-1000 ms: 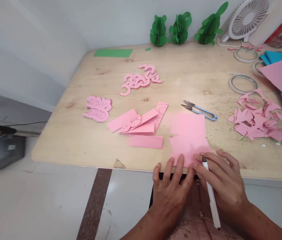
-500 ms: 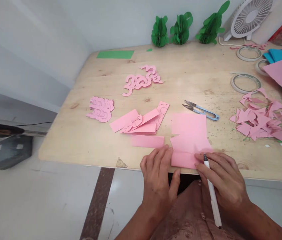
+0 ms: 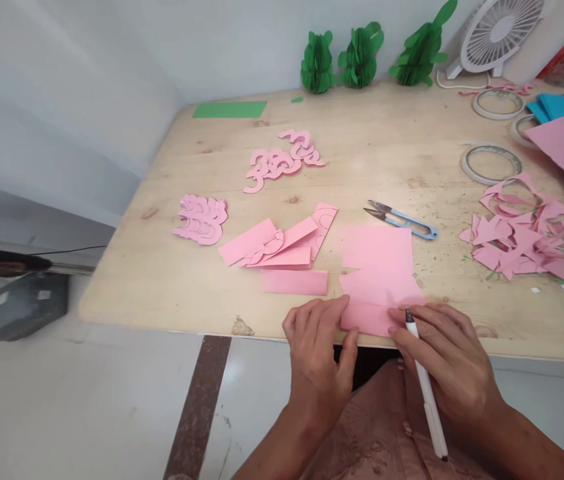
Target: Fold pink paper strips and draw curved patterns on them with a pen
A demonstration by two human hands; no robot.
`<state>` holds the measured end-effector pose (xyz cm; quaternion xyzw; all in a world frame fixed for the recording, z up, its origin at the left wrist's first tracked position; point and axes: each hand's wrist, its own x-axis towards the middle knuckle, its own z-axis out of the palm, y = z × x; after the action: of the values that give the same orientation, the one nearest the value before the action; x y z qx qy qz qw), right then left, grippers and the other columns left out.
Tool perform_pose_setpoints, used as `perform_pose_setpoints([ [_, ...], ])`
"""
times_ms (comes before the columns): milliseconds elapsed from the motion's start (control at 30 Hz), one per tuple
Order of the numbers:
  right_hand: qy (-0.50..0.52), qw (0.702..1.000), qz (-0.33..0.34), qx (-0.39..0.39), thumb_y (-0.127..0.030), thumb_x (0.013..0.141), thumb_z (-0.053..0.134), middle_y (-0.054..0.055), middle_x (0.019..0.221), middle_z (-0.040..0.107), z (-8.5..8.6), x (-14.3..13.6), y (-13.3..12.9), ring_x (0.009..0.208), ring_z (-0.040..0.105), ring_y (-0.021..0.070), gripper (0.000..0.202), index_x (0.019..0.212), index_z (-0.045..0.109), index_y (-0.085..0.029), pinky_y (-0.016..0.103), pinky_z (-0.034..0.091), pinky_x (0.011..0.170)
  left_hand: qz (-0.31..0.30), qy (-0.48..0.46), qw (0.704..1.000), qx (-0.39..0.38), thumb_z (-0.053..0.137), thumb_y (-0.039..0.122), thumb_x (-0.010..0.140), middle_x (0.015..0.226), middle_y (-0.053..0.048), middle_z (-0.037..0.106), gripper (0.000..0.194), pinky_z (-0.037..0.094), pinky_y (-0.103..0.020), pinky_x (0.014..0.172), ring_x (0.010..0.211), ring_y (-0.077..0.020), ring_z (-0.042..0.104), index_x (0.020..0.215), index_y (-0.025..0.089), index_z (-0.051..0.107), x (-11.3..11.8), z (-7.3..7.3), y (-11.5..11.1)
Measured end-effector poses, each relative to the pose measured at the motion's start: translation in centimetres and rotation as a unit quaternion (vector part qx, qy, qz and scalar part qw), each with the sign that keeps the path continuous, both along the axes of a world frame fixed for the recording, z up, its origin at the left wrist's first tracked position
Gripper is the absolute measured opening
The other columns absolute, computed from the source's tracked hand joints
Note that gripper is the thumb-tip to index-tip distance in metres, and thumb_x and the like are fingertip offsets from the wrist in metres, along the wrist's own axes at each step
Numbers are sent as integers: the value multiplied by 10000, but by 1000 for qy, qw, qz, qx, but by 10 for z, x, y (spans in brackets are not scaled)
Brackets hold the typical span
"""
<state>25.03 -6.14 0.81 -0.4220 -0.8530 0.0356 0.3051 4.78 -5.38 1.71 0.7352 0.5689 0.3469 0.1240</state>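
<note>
A sheet of pink paper lies at the table's front edge, its near part folded over in a strip. My left hand grips its left end, fingertips on top and thumb at the near edge. At the right end, my right hand presses the fold with its fingertips. A white pen with a dark tip is held in that hand, tip pointing up and away from me. Beyond the sheet lies another pink piece. To the left are a pink strip and several folded pink pieces with drawn curves.
Blue thread snips lie behind the sheet. Pink scraps and tape rolls are on the right. Scalloped cut-outs and curled cut-outs lie left. Green paper figures and a white fan stand at the back.
My left fingertips have shifted slightly right onto the sheet, and the thumb has come up to its near edge. The right hand with the pen has barely moved.
</note>
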Motion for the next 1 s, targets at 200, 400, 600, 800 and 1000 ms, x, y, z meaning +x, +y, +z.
perform_pose_setpoints([
  [200,-14,1000,-20,-10,-73,905,496,131,1048,722,1,-3,-1,1132,598,275,231,1062,653,-139,506,368,1012,12,-1,1000,-8,532,118,902,1034,-69,668,330,389,-400,902,990,-223,570,1226,180,528,2,0,-4],
  [400,-20,999,-34,-18,-149,958,459,89,1057,731,6,-15,-7,1167,598,245,246,1073,673,-186,528,273,1108,22,12,1000,-9,525,136,909,1035,-69,675,327,391,-405,897,992,-228,578,1231,193,538,4,0,-6],
  [600,-28,999,-1,-15,-119,962,403,116,1139,716,8,-23,-7,1208,588,253,309,1127,661,-156,529,328,1111,21,5,1000,-4,533,131,908,1008,-62,660,262,378,-401,884,968,-218,570,1154,198,594,4,0,-5],
  [800,-45,999,29,-1,-95,941,414,165,1191,692,3,-18,-4,1276,542,276,313,1134,658,-131,511,461,1043,17,32,999,21,558,124,891,1036,-88,659,240,415,-407,877,970,-226,576,1101,195,648,3,-1,-6],
  [1000,-44,998,33,9,-70,933,412,168,1164,702,1,-17,-4,1285,533,282,322,1121,667,-124,518,448,1056,-37,95,988,114,576,67,868,1216,-108,678,300,358,-488,1036,1278,-303,479,1133,178,662,-4,-19,-18],
])
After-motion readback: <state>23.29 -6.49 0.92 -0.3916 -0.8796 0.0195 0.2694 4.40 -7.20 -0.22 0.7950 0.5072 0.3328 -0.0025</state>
